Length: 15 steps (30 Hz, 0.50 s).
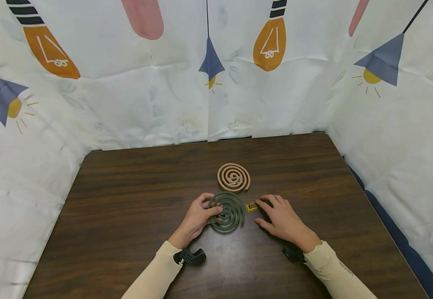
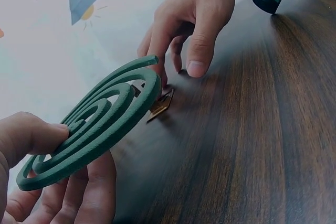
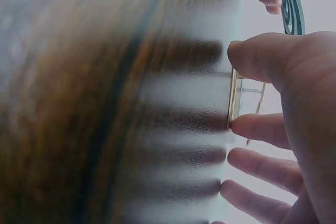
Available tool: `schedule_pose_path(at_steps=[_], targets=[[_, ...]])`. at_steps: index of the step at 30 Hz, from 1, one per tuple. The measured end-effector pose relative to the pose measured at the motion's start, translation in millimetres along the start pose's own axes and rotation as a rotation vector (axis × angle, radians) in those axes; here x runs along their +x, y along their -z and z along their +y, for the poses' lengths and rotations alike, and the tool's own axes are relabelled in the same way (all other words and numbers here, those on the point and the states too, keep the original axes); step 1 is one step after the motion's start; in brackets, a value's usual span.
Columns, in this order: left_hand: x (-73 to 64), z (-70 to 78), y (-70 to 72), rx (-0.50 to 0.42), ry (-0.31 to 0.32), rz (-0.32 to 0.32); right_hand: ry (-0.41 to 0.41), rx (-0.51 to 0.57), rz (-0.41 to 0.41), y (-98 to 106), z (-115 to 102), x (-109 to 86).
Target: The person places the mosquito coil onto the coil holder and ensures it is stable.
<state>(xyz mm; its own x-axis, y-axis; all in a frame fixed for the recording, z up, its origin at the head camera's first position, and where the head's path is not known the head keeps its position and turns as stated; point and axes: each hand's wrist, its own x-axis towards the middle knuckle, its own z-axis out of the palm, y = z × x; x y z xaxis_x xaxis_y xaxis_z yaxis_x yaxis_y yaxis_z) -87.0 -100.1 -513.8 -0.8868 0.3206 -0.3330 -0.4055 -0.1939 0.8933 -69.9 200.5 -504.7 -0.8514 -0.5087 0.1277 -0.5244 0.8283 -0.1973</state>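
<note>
A dark green mosquito coil (image 1: pixel 228 212) is pinched at its left side between the thumb and fingers of my left hand (image 1: pixel 197 216). In the left wrist view the coil (image 2: pixel 107 124) is tilted and held above the table. A small gold metal coil stand (image 1: pixel 251 206) lies on the table just right of the green coil. My right hand (image 1: pixel 285 220) is over the table with fingers spread and lightly bent. Its index fingertip (image 3: pixel 244 123) touches the stand's edge, while the thumb is apart from it. Behind the green coil, a brown mosquito coil (image 1: pixel 233 177) lies flat.
The dark wood-grain table (image 1: pixel 134 199) extends around both hands. White cloth printed with lamps and bulbs (image 1: pixel 179 91) hangs along its back and sides. A black wrist camera (image 1: pixel 190 256) is strapped to the left wrist, another (image 1: pixel 292 253) to the right.
</note>
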Motion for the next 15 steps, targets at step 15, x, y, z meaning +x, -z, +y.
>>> schedule_pose_path(at_steps=[15], targets=[[2.8, 0.9, -9.5, -0.003, 0.000, -0.004, -0.021, 0.006, -0.032, 2.2, -2.6, -2.7]])
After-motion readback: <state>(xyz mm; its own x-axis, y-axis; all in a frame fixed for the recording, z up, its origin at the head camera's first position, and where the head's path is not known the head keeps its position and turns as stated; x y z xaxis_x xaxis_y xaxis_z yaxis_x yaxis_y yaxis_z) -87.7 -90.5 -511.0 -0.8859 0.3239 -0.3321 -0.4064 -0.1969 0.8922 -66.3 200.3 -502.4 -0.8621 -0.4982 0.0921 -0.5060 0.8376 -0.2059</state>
